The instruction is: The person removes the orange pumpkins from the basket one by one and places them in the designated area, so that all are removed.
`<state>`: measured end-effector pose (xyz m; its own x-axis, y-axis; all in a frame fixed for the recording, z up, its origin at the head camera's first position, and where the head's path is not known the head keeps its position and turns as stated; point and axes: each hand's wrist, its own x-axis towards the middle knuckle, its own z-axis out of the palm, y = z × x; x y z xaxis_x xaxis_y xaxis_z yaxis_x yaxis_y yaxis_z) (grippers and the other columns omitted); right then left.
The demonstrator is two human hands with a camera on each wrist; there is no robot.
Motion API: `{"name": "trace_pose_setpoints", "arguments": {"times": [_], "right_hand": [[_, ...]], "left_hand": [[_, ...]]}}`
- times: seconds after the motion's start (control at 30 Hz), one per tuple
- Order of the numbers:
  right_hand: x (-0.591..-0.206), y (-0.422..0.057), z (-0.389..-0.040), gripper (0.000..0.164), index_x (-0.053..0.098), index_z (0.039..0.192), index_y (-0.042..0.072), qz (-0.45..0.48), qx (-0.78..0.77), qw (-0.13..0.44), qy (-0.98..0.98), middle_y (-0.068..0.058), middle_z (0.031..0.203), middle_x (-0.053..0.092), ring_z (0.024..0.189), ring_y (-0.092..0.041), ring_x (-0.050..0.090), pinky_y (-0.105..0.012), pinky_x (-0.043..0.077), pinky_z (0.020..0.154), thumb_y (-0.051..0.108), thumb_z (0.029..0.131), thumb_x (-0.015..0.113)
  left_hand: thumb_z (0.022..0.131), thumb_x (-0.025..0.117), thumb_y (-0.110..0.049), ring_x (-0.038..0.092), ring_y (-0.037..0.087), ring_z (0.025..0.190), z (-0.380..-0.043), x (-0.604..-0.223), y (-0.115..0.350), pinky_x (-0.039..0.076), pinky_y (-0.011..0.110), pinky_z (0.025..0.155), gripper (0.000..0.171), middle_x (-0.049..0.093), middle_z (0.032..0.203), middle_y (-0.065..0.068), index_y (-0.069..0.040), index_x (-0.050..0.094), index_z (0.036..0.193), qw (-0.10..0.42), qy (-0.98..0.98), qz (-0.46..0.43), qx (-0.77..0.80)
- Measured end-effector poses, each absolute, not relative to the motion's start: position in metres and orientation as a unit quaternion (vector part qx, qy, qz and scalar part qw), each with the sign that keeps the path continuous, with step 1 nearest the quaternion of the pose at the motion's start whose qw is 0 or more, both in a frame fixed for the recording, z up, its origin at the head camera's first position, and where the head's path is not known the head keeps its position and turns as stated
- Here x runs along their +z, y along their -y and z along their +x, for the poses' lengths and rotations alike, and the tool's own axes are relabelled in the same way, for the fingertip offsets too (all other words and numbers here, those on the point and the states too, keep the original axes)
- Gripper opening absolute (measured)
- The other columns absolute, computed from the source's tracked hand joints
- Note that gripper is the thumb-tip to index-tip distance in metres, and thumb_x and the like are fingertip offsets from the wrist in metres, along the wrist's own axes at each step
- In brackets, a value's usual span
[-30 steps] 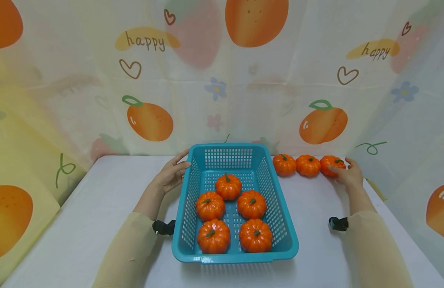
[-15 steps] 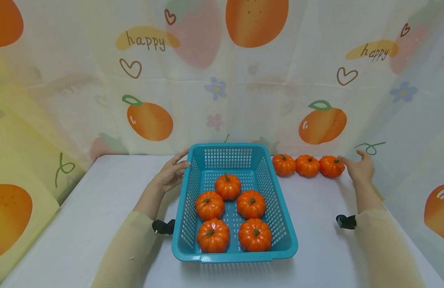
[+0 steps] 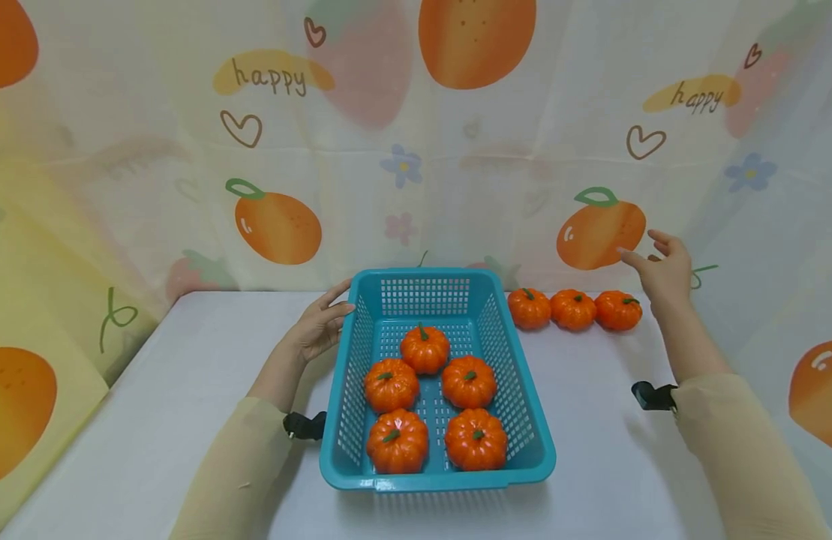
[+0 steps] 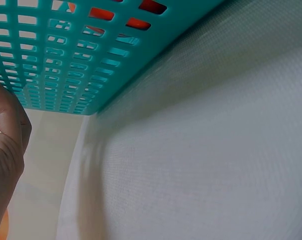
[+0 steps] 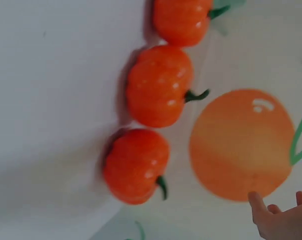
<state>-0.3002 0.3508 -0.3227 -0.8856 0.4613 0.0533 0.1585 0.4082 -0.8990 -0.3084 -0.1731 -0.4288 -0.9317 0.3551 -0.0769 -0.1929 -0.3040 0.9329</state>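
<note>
A teal mesh basket (image 3: 524,405) stands on the white table with several small orange pumpkins (image 3: 469,382) inside. My left hand (image 3: 317,328) holds the basket's left rim near its far corner. In the left wrist view its bent fingers (image 4: 11,112) lie against the outer wall. Three more pumpkins stand in a row right of the basket: one near it (image 3: 529,308), a middle one (image 3: 574,310) and the rightmost pumpkin (image 3: 618,310). Above and right of that last one, my right hand (image 3: 668,274) is raised, thumb and fingers apart, holding nothing.
Behind the white table (image 3: 591,435) hangs a patterned cloth (image 3: 470,202) printed with fruit, hearts and "happy". It meets the table right behind the pumpkin row. Dark wrist cameras (image 3: 652,396) sit at both sleeves.
My right hand has come off the rightmost pumpkin, drawn back to the right, then risen above it. The pumpkins stay put. My left hand remains at the basket's rim.
</note>
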Motion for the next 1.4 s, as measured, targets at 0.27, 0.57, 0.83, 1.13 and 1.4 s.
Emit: {"name": "trace_pose_setpoints", "arguments": {"times": [0.27,0.57,0.83,1.13,1.4], "right_hand": [[-0.294,-0.304,-0.292,0.082,0.028,0.155,0.024,-0.092,0.544,0.124,0.825,-0.006,0.166,0.019,0.15,-0.03,0.026,-0.05,0.031,0.123,0.048,0.088,0.068],[-0.27,-0.245,-0.278,0.069,0.039,0.149,0.023,0.02,0.58,0.13,0.804,-0.008,0.159,0.033,0.143,-0.031,0.037,-0.051,0.037,0.119,0.037,0.09,0.071],[-0.252,-0.2,-0.271,0.061,0.044,0.145,0.018,0.092,0.633,0.1,0.762,-0.008,0.156,0.038,0.143,-0.031,0.04,-0.052,0.034,0.121,0.025,0.091,0.071],[-0.25,-0.157,-0.267,0.057,0.044,0.144,0.016,0.157,0.657,0.045,0.736,-0.008,0.155,0.04,0.142,-0.029,0.042,-0.051,0.037,0.12,0.016,0.092,0.068],[-0.266,-0.13,-0.269,0.059,0.039,0.148,0.013,0.181,0.686,-0.03,0.704,-0.009,0.155,0.039,0.138,-0.031,0.047,-0.051,0.042,0.116,0.011,0.095,0.064]], "left_hand": [[0.102,0.048,-0.004,0.07,0.012,0.078,-0.308,-0.43,0.173,0.062,0.025,0.067,0.063,0.063,0.098,0.0,-0.018,0.022,0.158,0.171,-0.566,0.067,0.804],[0.102,0.049,-0.005,0.071,0.012,0.078,-0.307,-0.431,0.173,0.062,0.026,0.068,0.063,0.063,0.098,0.0,-0.018,0.023,0.157,0.168,-0.566,0.062,0.805],[0.102,0.048,-0.004,0.07,0.012,0.075,-0.307,-0.429,0.173,0.062,0.025,0.066,0.063,0.064,0.097,0.0,-0.018,0.022,0.157,0.171,-0.56,0.066,0.808],[0.102,0.047,-0.003,0.071,0.012,0.077,-0.308,-0.427,0.172,0.062,0.026,0.067,0.064,0.064,0.099,0.001,-0.018,0.02,0.158,0.174,-0.553,0.068,0.812],[0.102,0.047,-0.004,0.072,0.013,0.079,-0.307,-0.428,0.173,0.063,0.027,0.067,0.064,0.064,0.101,0.001,-0.019,0.021,0.158,0.172,-0.555,0.063,0.811]]}}
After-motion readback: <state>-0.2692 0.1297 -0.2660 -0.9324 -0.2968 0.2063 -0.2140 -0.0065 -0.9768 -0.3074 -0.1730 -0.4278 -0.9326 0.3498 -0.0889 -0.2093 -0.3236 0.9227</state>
